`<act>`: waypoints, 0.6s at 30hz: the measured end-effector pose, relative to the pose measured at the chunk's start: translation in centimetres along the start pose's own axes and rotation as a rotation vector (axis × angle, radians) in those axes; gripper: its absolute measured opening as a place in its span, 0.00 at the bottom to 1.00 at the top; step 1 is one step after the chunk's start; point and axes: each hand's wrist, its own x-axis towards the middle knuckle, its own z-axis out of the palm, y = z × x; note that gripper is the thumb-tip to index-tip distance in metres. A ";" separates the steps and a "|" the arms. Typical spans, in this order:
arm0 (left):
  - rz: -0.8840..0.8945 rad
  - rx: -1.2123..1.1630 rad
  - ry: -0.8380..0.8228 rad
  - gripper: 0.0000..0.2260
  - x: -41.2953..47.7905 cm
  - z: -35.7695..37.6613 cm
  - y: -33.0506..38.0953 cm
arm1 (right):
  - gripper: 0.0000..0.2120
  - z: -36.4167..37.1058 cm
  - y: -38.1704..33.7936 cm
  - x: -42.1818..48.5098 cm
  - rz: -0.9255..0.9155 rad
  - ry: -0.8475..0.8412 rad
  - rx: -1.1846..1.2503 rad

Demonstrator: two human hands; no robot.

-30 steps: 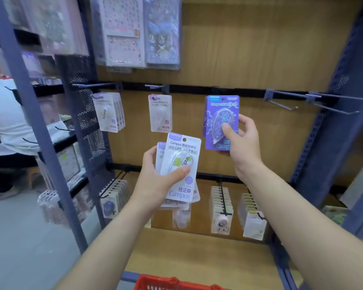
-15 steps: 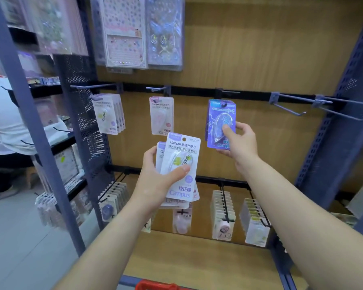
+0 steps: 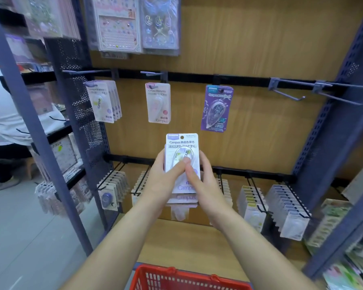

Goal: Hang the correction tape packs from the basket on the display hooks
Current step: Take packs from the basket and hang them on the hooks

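Wooden display wall behind pack stack

Below and left of the hanging purple pack, the left grip and right grip together held a stack of white correction tape packs, both thumbs on its front. The red basket sat well below the purple pack, and hooks jutted out to its right.

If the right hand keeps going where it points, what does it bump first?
The white tape packs: the right hand is touching the stack that the left hand holds. Beyond, likely the wooden back wall, though depth is unclear.
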 end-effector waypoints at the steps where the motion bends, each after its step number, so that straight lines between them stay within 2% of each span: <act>1: 0.018 0.008 0.000 0.15 -0.1 0.0 -0.1 | 0.30 -0.1 0.1 -0.2 -0.016 -0.007 -0.009; 5: 0.069 0.037 0.010 0.13 -0.5 -0.2 -0.5 | 0.29 -0.5 0.5 -0.5 -0.048 -0.010 0.004; 9: 0.047 0.019 0.102 0.27 -0.6 -0.7 -0.8 | 0.25 -0.6 0.3 -1.0 -0.030 -0.012 0.072; 11: 0.034 0.023 0.123 0.28 -0.7 -1.0 -0.8 | 0.25 -0.5 0.4 -1.1 -0.021 -0.005 0.072; 15: 0.018 0.013 0.074 0.18 -0.7 -2.0 -0.6 | 0.27 -0.2 0.6 -1.2 -0.019 0.000 0.075; 18: -0.006 -0.022 0.036 0.15 -0.9 -2.8 -0.7 | 0.33 0.0 0.6 -1.3 0.017 -0.035 0.119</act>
